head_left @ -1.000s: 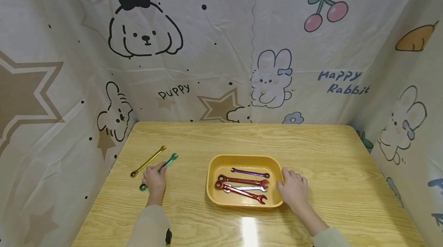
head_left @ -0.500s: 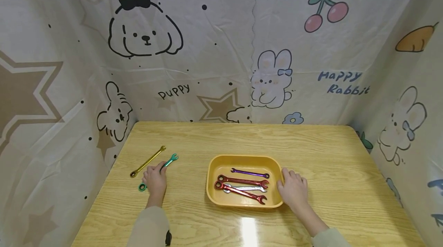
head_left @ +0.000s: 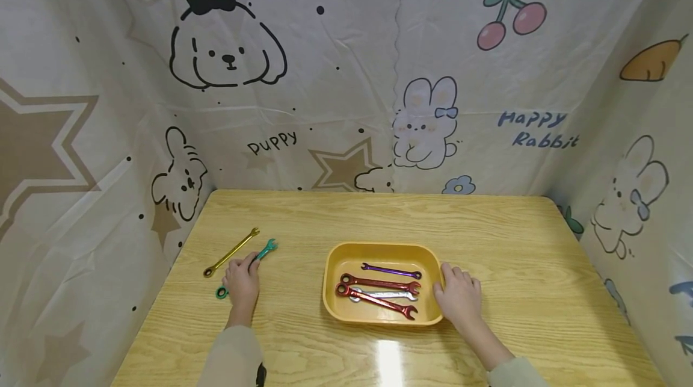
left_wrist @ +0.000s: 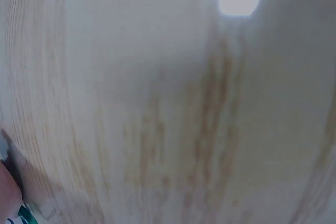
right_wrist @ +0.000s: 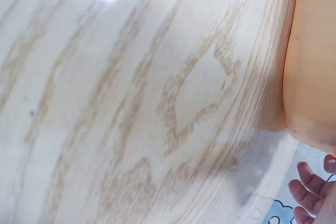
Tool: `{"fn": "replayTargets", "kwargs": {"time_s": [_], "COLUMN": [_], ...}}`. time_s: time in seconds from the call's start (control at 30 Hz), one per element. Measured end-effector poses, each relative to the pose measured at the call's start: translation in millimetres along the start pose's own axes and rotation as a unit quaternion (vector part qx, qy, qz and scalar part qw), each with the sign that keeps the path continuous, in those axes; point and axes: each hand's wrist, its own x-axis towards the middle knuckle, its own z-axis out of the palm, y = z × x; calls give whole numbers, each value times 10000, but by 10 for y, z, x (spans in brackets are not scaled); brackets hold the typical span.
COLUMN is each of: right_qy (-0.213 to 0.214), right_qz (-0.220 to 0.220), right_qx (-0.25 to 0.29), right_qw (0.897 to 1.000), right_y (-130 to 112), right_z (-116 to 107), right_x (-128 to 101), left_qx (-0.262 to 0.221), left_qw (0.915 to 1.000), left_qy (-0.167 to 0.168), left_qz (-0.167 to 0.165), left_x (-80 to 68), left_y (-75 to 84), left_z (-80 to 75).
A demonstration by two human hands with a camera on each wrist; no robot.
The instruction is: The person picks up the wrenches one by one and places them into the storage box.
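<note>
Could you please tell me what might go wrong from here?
The left hand holds the green wrench close to the yellow wrench, so lifting it might nudge the yellow one. The right hand holds the edge of the yellow tray; a tug could shift the nearer red wrench, which lies across the silver wrench.

Creased pale cream cloth (head_left: 346, 92), printed with cartoons, hangs behind and on both sides of a rectangular light-yellow wood-grain bench (head_left: 487, 224) with rounded far corners. The cloth carries a black-outlined puppy head (head_left: 227, 62), pink cherries (head_left: 529, 18) and a large brown star (head_left: 27, 149); a bright white reflection (head_left: 390, 360) glints on the bench's glossy top.
</note>
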Motion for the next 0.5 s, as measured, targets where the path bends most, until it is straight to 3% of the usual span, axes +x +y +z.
{"fn": "replayTargets", "kwargs": {"time_s": [0.17,0.5], "right_qy": [67,-30], "right_qz": [-9,34], "right_qx": [39,53], "right_qw": [10000,10000], "right_y": [-2,-7], "right_z": [1,-8], "right_x": [-4,3], "left_qx": [-75,-221], "left_qw": [10000,9992], "left_qy": [-22,253], "left_qz": [-8,219], "left_x": [-7,-33], "left_y": [-3,16], "left_z": [-1,40]}}
